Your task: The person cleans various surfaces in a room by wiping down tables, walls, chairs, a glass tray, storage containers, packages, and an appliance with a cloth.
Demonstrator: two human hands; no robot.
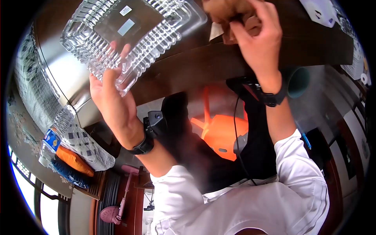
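Observation:
My left hand [113,94] is closed on the near corner of a clear ribbed plastic tray [156,41], thumb on the near side and some fingertips showing through the plastic. The tray is tilted above the dark wooden table [176,74], and two small pale labels show on its flat part. At the table's far side, my right hand [260,43] pinches a crumpled brown sheet [223,9] that looks like paper or thin cloth. Its thumb and index finger curve around a fold of it. A small pale piece [216,31] lies by the brown sheet, partly covered.
A white object [319,11] rests at the table's upper right. Below the table edge are an orange plastic stool [225,131] and a teal bin [298,83]. A dark cable hangs near my lap. On the left are a patterned cloth [88,147], an orange packet [74,160] and a pink fan [111,214].

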